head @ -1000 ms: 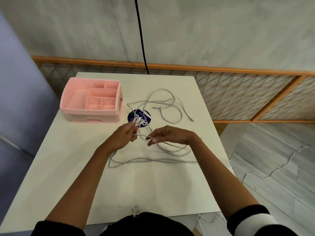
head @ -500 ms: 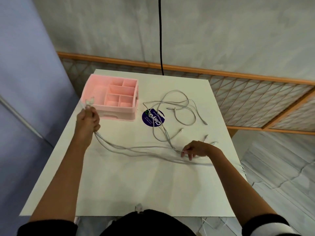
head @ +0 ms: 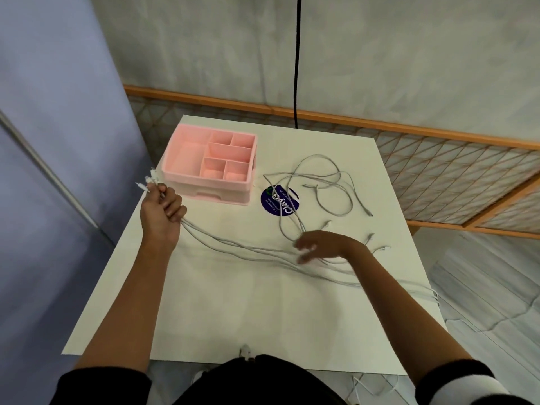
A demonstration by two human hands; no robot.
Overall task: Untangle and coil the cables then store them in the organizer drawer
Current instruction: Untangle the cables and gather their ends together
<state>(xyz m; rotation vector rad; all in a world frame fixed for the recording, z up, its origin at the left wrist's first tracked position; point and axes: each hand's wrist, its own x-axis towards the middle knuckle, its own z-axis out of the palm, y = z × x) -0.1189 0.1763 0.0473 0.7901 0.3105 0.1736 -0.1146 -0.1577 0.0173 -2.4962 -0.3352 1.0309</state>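
Observation:
Several thin white cables (head: pixel 251 247) stretch across the white table (head: pixel 233 311). My left hand (head: pixel 162 213) is closed around one bunched end of them at the table's left edge, plugs sticking up above the fist. The strands run right, under my right hand (head: pixel 320 244), whose fingers are spread and resting on them. More cable lies in tangled loops (head: pixel 318 188) behind my right hand. The pink organizer (head: pixel 209 163), with several open compartments and a drawer in its front, stands at the back left, just beyond my left hand.
A round dark blue sticker (head: pixel 280 200) lies on the table between organizer and loops. Cable ends trail off the table's right edge (head: pixel 429 293) toward the floor. A black cord (head: pixel 297 62) hangs down the wall behind. A blue panel stands left.
My left hand has carried the bunched cable ends from the table's middle out to the left edge, pulling the strands taut. My right hand has opened and slid along the strands.

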